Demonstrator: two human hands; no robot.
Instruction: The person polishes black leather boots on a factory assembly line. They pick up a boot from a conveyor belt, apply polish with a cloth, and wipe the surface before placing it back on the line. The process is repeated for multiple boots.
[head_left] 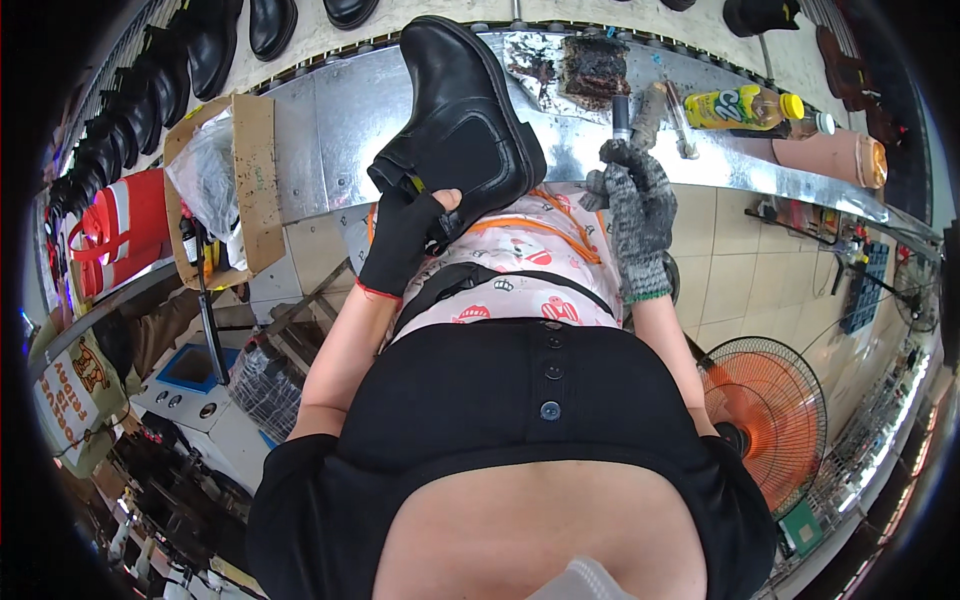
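Note:
A black ankle boot (452, 110) with an elastic side panel lies tilted at the bench's near edge, its toe pointing away from me. My left hand (402, 232), in a black fingerless glove, is closed on the boot's top opening, with the thumb on the outside. Over on the right, my right hand (640, 210) wears a grey knitted glove and is closed around a short cylinder (621, 118) with a dark end and a pale band. The cylinder's lower part is hidden in the fingers, and its kind is unclear. Apart from the boot, the right hand touches no part of it.
Beyond the hands runs a metal bench (345, 125) with a dark stained block (594, 68), a yellow-labelled bottle (742, 107) and a pink tumbler (830, 158). A cardboard box (258, 190) stands left. Several boots (205, 45) line the far belt. An orange fan (765, 425) is right.

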